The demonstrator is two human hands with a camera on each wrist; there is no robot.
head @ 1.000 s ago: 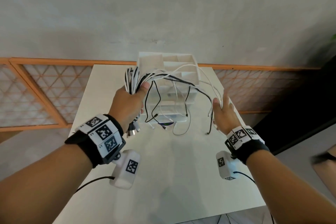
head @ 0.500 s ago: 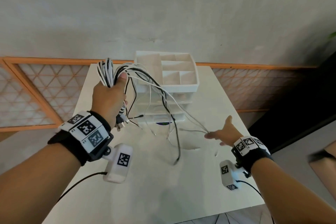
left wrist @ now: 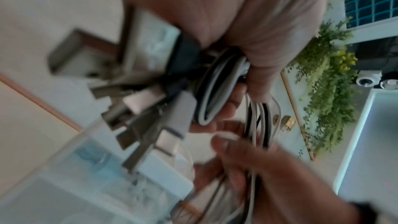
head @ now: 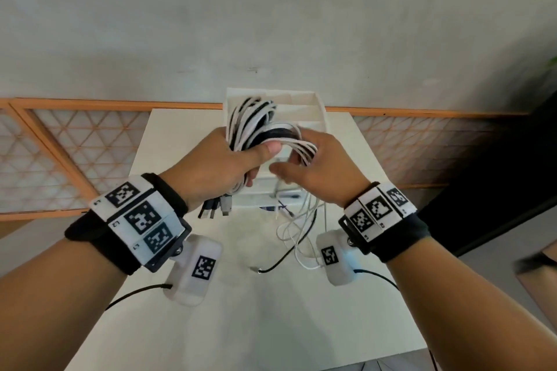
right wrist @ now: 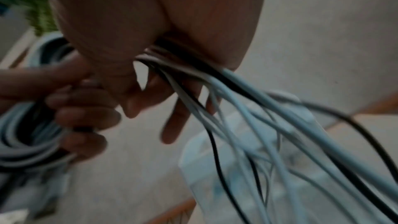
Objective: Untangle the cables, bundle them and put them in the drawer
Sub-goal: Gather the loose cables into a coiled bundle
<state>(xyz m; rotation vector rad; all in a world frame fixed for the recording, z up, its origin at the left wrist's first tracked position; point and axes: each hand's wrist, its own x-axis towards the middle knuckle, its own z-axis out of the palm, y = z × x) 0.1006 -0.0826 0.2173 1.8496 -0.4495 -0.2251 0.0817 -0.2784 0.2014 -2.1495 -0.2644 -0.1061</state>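
Observation:
A coil of white and black cables (head: 251, 125) sticks up out of my left hand (head: 241, 159), which grips it in a fist in front of the drawer unit (head: 315, 105). Several USB plugs (head: 217, 208) hang below that fist and show close up in the left wrist view as blurred plugs (left wrist: 146, 108). My right hand (head: 304, 166) is right beside the left and holds the trailing strands (right wrist: 280, 125), which loop over to the coil. The loose ends (head: 301, 238) hang down and lie on the white table (head: 241, 325).
The white drawer unit has an open compartment tray on top and stands at the table's far middle. An orange lattice railing (head: 75, 153) runs behind the table against a grey wall. A dark opening (head: 497, 175) lies to the right.
My left hand swung back right to the front of the drawer unit. My right hand rose from the table to meet it, bringing the strands up into another loop on the coil.

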